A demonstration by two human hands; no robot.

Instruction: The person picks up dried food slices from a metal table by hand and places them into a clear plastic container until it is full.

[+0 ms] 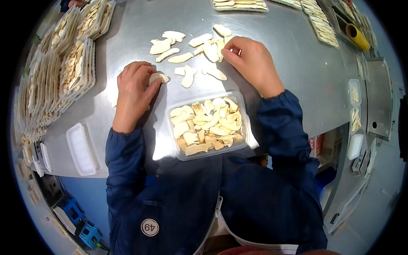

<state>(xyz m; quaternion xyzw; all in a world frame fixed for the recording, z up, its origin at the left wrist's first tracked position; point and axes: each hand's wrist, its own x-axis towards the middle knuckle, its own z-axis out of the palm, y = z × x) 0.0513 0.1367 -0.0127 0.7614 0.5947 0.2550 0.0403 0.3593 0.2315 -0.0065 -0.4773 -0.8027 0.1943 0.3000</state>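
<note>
Pale sliced pieces, apparently mushroom, lie scattered on a stainless steel table (pixel 134 35). My left hand (pixel 135 83) is on the left, its thumb and fingers closed on one pale slice (pixel 161 77). My right hand (pixel 247 62) is at the right edge of the scattered slices (pixel 211 51), fingertips touching or just beside a narrow slice; whether it grips it is unclear. Between and below the hands, close to my body, a clear plastic tub (pixel 169 127) holds many pale and tan slices (pixel 207 124).
Stacked clear trays of slices (pixel 75 70) fill the left side. An empty white tray (pixel 81 149) lies at the lower left. Filled trays (pixel 240 4) stand at the far edge and upper right, near a yellow tube (pixel 357 36). Part of another person shows at the upper left.
</note>
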